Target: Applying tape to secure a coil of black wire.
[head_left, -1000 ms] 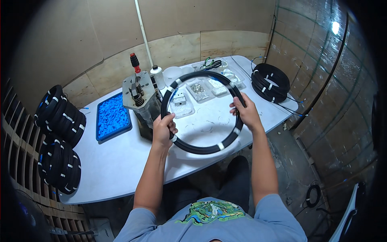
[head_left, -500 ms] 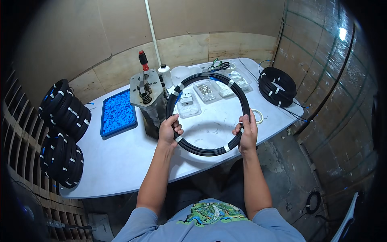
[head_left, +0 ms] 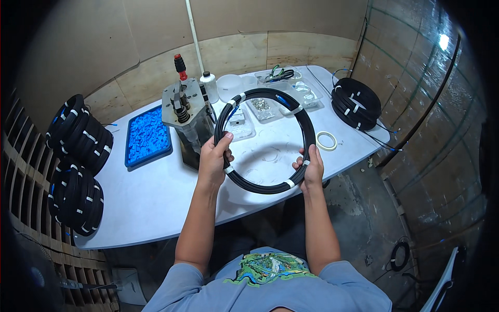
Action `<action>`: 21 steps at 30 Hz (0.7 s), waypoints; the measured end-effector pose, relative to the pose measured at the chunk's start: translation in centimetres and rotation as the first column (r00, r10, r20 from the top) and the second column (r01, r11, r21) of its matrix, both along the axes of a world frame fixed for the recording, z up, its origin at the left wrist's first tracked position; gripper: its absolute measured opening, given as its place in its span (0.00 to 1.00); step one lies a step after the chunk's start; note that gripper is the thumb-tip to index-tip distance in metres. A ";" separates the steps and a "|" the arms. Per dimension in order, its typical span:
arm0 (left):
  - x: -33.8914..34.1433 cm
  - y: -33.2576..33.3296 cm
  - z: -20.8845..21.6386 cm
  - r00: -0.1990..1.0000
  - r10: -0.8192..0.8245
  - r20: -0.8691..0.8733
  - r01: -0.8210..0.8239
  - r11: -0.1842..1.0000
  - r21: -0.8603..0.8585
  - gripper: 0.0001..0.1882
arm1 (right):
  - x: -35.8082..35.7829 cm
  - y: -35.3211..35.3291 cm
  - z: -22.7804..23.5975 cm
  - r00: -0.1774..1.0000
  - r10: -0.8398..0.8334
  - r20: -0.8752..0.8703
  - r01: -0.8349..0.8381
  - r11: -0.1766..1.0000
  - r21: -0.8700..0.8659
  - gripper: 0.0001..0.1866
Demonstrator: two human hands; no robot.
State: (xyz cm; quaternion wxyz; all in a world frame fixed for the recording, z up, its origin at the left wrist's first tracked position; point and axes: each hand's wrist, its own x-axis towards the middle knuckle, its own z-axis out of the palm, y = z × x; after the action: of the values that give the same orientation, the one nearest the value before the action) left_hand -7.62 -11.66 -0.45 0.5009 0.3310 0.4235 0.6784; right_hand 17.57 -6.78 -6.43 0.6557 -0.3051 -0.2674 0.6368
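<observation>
Two closed hands around black cable coil

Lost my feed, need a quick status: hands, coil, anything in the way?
Left hand and right hand both gripping black cable coil, held above table. Metal press just left of coil, not touching.

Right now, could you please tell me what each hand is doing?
Left hand: closed on the black coiled cable ring with white tape bands, at its left side.
Right hand: closed on the same ring, lower right.
</observation>
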 end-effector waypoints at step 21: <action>-3.5 -10.8 1.4 0.896 0.444 -0.004 -0.439 0.885 0.154 0.09 | -6.0 -3.7 6.9 0.944 0.181 0.275 -0.269 0.904 0.331 0.18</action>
State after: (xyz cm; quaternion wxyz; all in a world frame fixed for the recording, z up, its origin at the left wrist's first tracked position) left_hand -11.13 -22.44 0.91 0.2989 0.2757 0.4453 0.7977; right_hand 11.59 -10.43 0.47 0.5855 -0.2193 -0.4907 0.6068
